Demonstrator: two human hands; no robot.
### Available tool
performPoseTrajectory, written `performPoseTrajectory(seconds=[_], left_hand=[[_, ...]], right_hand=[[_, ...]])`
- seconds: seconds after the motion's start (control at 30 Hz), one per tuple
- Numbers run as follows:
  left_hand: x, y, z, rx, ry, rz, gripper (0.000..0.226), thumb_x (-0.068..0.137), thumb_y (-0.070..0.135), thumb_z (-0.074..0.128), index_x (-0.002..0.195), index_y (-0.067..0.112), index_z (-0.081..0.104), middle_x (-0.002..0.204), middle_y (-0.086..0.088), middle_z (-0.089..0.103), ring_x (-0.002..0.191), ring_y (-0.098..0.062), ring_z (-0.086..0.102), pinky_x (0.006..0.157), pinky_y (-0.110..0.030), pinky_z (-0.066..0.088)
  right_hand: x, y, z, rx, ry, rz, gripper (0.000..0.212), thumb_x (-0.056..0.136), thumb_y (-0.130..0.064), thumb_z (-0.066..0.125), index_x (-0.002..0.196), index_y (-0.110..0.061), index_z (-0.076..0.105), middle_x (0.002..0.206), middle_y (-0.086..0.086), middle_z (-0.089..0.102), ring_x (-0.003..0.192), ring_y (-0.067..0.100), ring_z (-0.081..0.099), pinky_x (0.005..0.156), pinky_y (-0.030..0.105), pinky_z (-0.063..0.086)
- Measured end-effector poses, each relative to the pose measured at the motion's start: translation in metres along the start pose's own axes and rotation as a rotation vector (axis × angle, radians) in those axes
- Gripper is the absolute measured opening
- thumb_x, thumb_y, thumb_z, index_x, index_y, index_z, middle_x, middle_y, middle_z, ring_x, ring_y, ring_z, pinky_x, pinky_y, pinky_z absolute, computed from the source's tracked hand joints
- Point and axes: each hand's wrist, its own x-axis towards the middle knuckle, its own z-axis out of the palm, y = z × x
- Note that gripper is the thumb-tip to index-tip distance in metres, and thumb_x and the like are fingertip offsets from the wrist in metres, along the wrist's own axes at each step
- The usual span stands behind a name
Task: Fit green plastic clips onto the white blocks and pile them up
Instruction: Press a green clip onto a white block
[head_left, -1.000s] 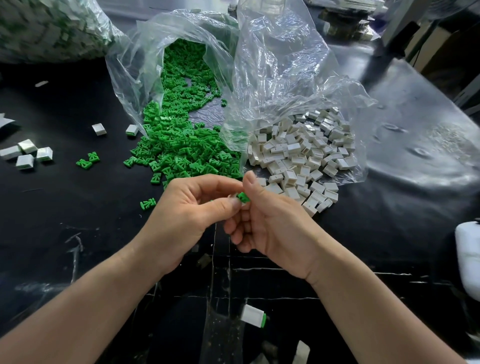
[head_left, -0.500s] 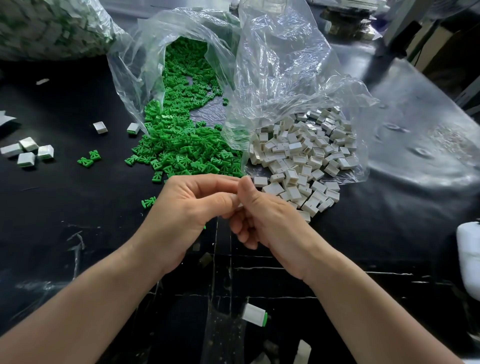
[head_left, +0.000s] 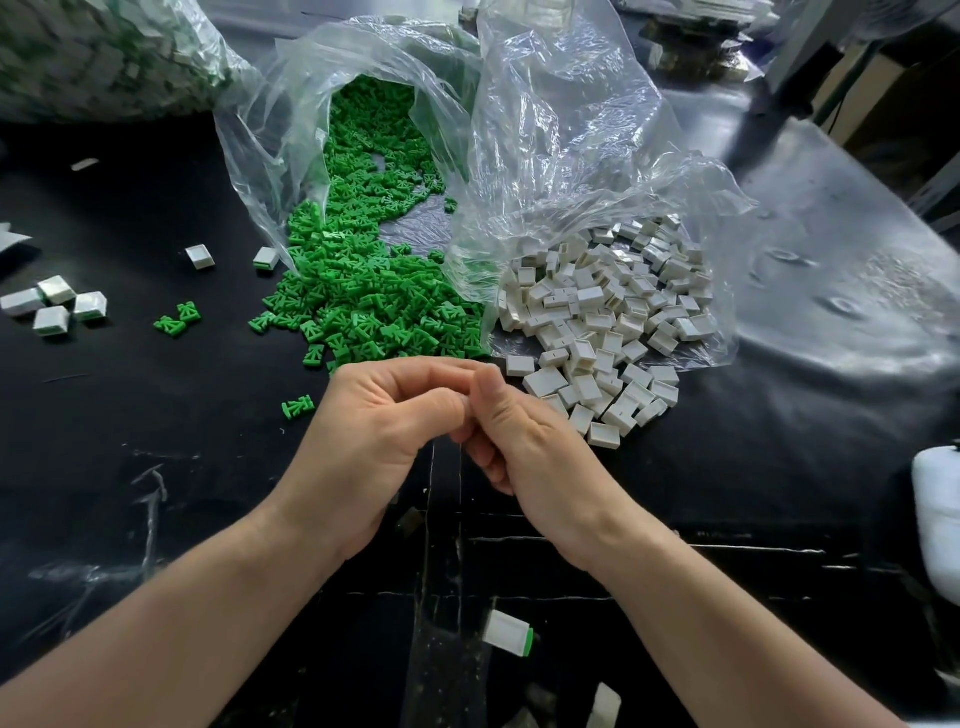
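1. Sack (head_left: 93, 57) of clear plastic, contents a green-and-white blur, up and far left of the green clip heap (head_left: 363, 291).
2. Four white blocks (head_left: 54, 306) huddled together on the black table (head_left: 156, 467), far left of the heap; two single blocks (head_left: 200, 257) closer to it.
3. Loose pair of clips (head_left: 176, 319) touching each other, a little left of the heap; lone clip (head_left: 297, 406) just off its near-left corner.
4. Heap itself spilling out of the mouth of a clear bag (head_left: 291, 130) onto the table.
5. Left hand (head_left: 379, 431) on the near side of the heap, raised off the table, fingers curled, thumb tip meeting the other thumb.
6. Right hand (head_left: 524, 441) beside it, near-right of the heap, fingers curled the same way; whatever is pinched between the two hands hidden, so cannot tell whether clip or block is held.
7. Pile of blocks (head_left: 597, 317) just right of the heap, partly under a second clear bag (head_left: 571, 130), nearest pieces just beside the right hand.
8. Capped block (head_left: 509, 633), white with one green end, well to the near side of the heap, between the forearms.
9. White object (head_left: 940, 519), cut off by the frame edge, far right of the heap.
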Motion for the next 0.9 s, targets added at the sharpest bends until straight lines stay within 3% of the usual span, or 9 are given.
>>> performPoseTrajectory(seconds=[0.1, 0.2, 0.3, 0.4, 0.47, 0.53, 0.67, 0.73, 0.9], left_hand=[[0.0, -0.002, 0.0, -0.005, 0.042, -0.014, 0.036, 0.075, -0.017, 0.05, 0.062, 0.006, 0.073, 0.077, -0.026, 0.065, 0.051, -0.021, 0.061, 0.047, -0.022, 0.05], [-0.001, -0.003, 0.001, -0.034, 0.067, -0.035, 0.034, 0.075, -0.018, 0.05, 0.061, 0.003, 0.072, 0.076, -0.021, 0.068, 0.053, -0.021, 0.061, 0.046, -0.022, 0.05], [-0.001, -0.002, 0.0, -0.072, 0.015, -0.037, 0.019, 0.068, -0.004, 0.055, 0.065, 0.004, 0.073, 0.072, -0.028, 0.06, 0.05, -0.018, 0.06, 0.048, -0.023, 0.05], [0.0, -0.001, -0.004, -0.084, -0.047, -0.049, 0.019, 0.069, 0.004, 0.055, 0.073, 0.002, 0.073, 0.058, -0.02, 0.055, 0.048, -0.018, 0.057, 0.049, -0.023, 0.049], [0.002, -0.002, -0.007, -0.038, -0.03, -0.053, 0.018, 0.07, 0.009, 0.057, 0.076, 0.006, 0.074, 0.06, -0.023, 0.058, 0.054, -0.022, 0.06, 0.052, -0.024, 0.051], [0.004, -0.001, -0.013, 0.056, 0.017, -0.067, 0.017, 0.068, 0.015, 0.059, 0.074, 0.015, 0.075, 0.066, -0.01, 0.067, 0.061, -0.016, 0.06, 0.055, -0.02, 0.051], [0.0, 0.0, -0.013, 0.356, -0.313, -0.209, 0.011, 0.068, 0.018, 0.069, 0.077, 0.018, 0.075, 0.062, 0.001, 0.068, 0.054, -0.001, 0.056, 0.049, -0.013, 0.042], [-0.004, -0.006, -0.007, 0.486, -0.486, -0.261, 0.007, 0.073, 0.012, 0.074, 0.076, 0.018, 0.074, 0.062, 0.003, 0.068, 0.055, 0.002, 0.056, 0.052, -0.011, 0.042], [-0.007, -0.014, -0.002, 0.667, -0.61, -0.236, 0.004, 0.075, 0.02, 0.076, 0.075, 0.022, 0.072, 0.07, 0.014, 0.063, 0.055, 0.009, 0.053, 0.053, -0.003, 0.035]], right_hand=[[0.002, 0.003, 0.002, -0.019, 0.01, -0.043, 0.052, 0.073, -0.072, 0.023, 0.06, -0.03, 0.051, 0.053, -0.022, 0.048, 0.053, -0.002, 0.04, 0.059, 0.023, 0.03], [0.002, 0.004, 0.003, -0.034, 0.006, -0.072, 0.053, 0.07, -0.074, 0.021, 0.061, -0.029, 0.049, 0.053, -0.024, 0.048, 0.054, -0.003, 0.041, 0.059, 0.022, 0.029], [0.001, 0.003, 0.002, 0.003, 0.001, -0.079, 0.053, 0.076, -0.069, 0.023, 0.062, -0.027, 0.051, 0.055, -0.023, 0.049, 0.055, -0.002, 0.041, 0.058, 0.018, 0.032], [0.001, 0.0, -0.003, -0.019, -0.031, -0.071, 0.063, 0.075, -0.07, 0.019, 0.064, -0.021, 0.056, 0.056, -0.018, 0.05, 0.055, -0.002, 0.043, 0.056, 0.015, 0.035], [0.0, -0.005, -0.008, -0.102, -0.052, -0.075, 0.069, 0.073, -0.072, 0.016, 0.058, -0.019, 0.058, 0.051, -0.014, 0.052, 0.05, -0.002, 0.045, 0.055, 0.014, 0.036], [0.001, -0.007, -0.019, -0.197, 0.035, -0.071, 0.07, 0.073, -0.071, 0.019, 0.057, -0.016, 0.06, 0.048, -0.013, 0.052, 0.047, -0.001, 0.046, 0.055, 0.017, 0.035], [0.016, 0.002, -0.044, -0.509, 0.412, -0.119, 0.035, 0.085, -0.049, 0.053, 0.067, -0.019, 0.061, 0.052, -0.012, 0.045, 0.05, 0.003, 0.041, 0.052, 0.014, 0.031], [0.024, 0.009, -0.048, -0.664, 0.462, -0.124, 0.012, 0.086, -0.031, 0.061, 0.085, -0.021, 0.068, 0.065, -0.016, 0.044, 0.063, -0.001, 0.044, 0.059, 0.012, 0.03], [0.039, 0.022, -0.038, -0.977, 0.39, -0.122, 0.036, 0.089, -0.03, 0.055, 0.123, -0.02, 0.057, 0.098, 0.0, 0.048, 0.107, 0.021, 0.044, 0.088, 0.025, 0.027]])
